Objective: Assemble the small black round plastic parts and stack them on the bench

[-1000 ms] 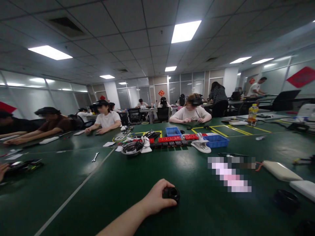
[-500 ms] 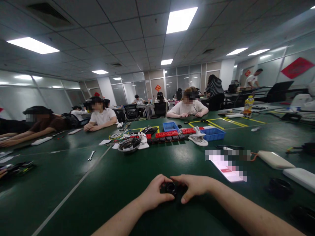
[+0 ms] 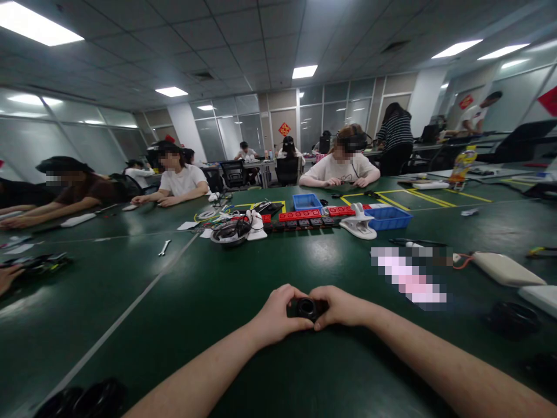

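A small black round part with a hole facing me is near the table's front middle. My left hand curls round its left side, thumb below and fingers above. From the right, my right hand closes on the same part, its thumb and fingertips meeting those of my left hand. The far side of the part is hidden by my fingers. Both hands are just above the green table.
A pixelated bright phone is right of my hands, with pale slabs beyond. Black rings lie far right and front left. Blue bins, red blocks, cables and a wrench are further back. People sit around the table.
My right hand has closed in on the black part, where it was apart with fingers spread. The view has tilted down, so black rings now show at the front left.
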`<move>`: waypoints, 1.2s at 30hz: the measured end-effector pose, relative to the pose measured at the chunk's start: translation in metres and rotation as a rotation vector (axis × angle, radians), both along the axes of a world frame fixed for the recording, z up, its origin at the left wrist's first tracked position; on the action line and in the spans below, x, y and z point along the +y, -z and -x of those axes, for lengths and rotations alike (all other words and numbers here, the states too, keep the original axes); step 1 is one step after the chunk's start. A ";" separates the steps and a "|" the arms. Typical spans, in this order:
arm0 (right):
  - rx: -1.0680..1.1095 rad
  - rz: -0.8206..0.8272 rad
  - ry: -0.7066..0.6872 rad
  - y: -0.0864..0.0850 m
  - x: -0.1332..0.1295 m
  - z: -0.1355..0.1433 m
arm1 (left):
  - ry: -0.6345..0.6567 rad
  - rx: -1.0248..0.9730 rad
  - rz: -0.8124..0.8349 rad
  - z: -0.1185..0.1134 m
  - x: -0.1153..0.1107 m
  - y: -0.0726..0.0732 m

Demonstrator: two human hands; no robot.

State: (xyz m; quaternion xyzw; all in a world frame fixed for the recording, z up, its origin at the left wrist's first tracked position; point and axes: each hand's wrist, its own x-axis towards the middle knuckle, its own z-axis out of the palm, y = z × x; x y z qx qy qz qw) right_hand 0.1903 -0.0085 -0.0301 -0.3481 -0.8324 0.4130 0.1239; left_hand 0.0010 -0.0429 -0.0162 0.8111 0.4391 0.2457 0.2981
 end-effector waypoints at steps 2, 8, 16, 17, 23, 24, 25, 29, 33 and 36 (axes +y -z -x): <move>-0.020 -0.101 0.086 0.002 -0.003 0.003 | -0.086 0.000 -0.029 -0.004 -0.003 0.003; -0.226 -0.375 0.379 0.008 -0.019 0.020 | -0.332 0.001 -0.094 -0.015 -0.009 0.012; -0.208 -0.328 0.325 -0.003 -0.021 0.020 | -0.298 0.011 -0.101 -0.012 -0.003 0.011; -0.132 -0.264 0.256 -0.006 -0.018 0.015 | -0.263 -0.001 -0.091 -0.010 -0.002 0.010; 0.129 0.090 0.017 -0.012 -0.006 0.002 | -0.049 -0.080 -0.008 0.000 0.005 0.005; 0.126 0.090 0.011 -0.010 -0.006 0.003 | -0.031 -0.085 -0.002 0.000 0.006 0.005; 0.119 0.084 0.010 -0.009 -0.006 0.004 | -0.019 -0.087 0.005 0.001 0.006 0.006; 0.105 0.079 0.049 -0.003 -0.006 0.008 | -0.007 -0.079 0.011 0.001 0.008 0.007; 0.105 0.077 0.067 0.000 -0.004 0.008 | 0.014 -0.054 -0.021 0.001 0.006 0.005; 0.103 0.070 0.068 0.001 -0.004 0.007 | 0.036 -0.010 -0.072 0.002 0.005 0.003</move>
